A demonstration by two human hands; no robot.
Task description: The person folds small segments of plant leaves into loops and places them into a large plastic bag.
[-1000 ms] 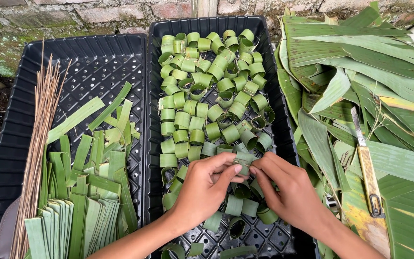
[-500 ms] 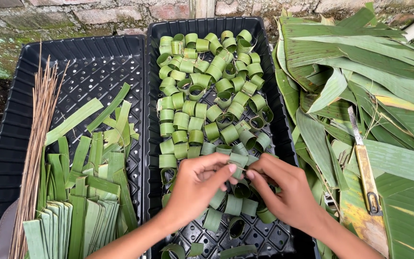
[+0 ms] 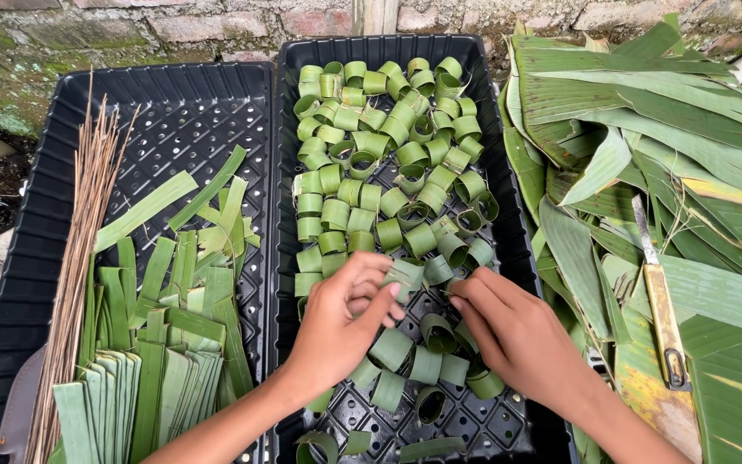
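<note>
Both hands are low in the centre of the frame, over the right-hand black tray (image 3: 508,215). The left hand (image 3: 341,322) has its fingers (image 3: 369,273) curled round a green leaf ring (image 3: 407,277), thumb pressed up against its near side, so it is pinched, not loosely touched. That ring sits just below the middle of the frame, at the lower edge of the heap of finished rings (image 3: 384,146); its short tube seems to lie roughly level, opening toward the lower right, though the fingers hide much of it. The right hand (image 3: 521,339) comes in from the lower right, fingers bent and close together, tips just beside the same ring; whether they actually grip it, I cannot tell. More rings lie under and between the two hands. In the left tray (image 3: 36,258), cut leaf strips (image 3: 165,361) run lengthwise up the frame beside a bundle of thin brown sticks (image 3: 79,258). On the right, banana leaves (image 3: 646,129) and a knife (image 3: 659,301).
</note>
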